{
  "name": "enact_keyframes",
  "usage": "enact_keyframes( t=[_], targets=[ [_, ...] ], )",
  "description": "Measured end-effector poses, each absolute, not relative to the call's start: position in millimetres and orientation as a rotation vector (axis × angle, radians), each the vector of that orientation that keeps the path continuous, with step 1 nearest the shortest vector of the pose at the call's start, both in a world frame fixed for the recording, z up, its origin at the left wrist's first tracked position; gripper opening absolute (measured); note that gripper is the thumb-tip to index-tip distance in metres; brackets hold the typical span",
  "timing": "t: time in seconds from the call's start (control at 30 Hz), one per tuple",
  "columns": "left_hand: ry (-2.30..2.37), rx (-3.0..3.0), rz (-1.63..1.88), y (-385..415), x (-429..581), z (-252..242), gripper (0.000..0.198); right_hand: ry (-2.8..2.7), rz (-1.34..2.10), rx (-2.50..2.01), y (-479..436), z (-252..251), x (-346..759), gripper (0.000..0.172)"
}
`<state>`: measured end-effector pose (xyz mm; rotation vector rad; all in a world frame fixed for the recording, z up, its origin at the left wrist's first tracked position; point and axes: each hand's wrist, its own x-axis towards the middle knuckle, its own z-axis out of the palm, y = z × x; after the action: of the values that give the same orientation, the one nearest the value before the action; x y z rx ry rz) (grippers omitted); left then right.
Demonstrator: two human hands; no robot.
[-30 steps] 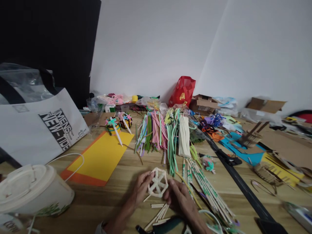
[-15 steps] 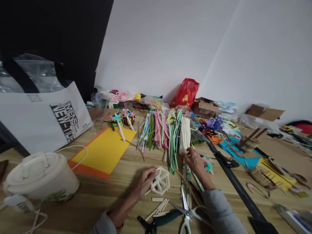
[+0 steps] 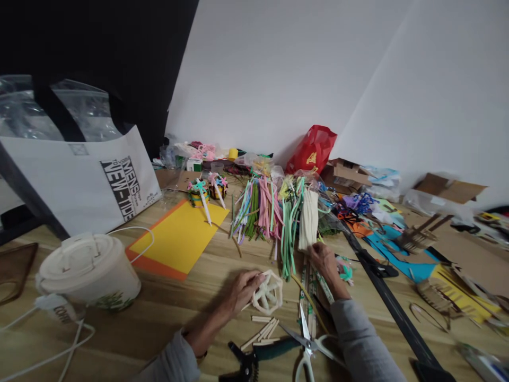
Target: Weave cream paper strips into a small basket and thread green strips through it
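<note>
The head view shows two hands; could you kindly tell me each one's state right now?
Left hand: closed, holding the cream hexagonal frame.
Right hand: at the lower end of the cream strips; whether closed cannot be told.

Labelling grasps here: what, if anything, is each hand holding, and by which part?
Left hand: cream spoked frame, by its left side. Right hand: at the lower end of the cream strips; can't tell if its grip is closed.

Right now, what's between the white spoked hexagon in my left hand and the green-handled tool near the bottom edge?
In the head view, several short pale sticks lie between the white spoked hexagon and the green-handled tool.
</note>
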<state>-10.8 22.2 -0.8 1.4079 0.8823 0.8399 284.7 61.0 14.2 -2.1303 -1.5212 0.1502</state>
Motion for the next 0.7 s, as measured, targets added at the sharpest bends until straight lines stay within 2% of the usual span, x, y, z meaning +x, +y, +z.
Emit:
enact_keyframes(
  t=[0.23,0.43,0.7],
  targets=[
    [0.877,1.429,0.811,23.9,-11.6,-0.8,0.054,-1.499,0.144,-2.098,66.4,12.8,287.7,0.036],
    [0.884,1.452,0.805,23.1,-12.1,3.8,0.053,-1.477,0.093,-2.072,68.6,13.8,292.3,0.031],
    [0.913,1.450,0.796,22.2,-11.4,5.8,0.055,-1.494,0.151,-1.964,64.3,14.0,287.3,0.034]
  ],
)
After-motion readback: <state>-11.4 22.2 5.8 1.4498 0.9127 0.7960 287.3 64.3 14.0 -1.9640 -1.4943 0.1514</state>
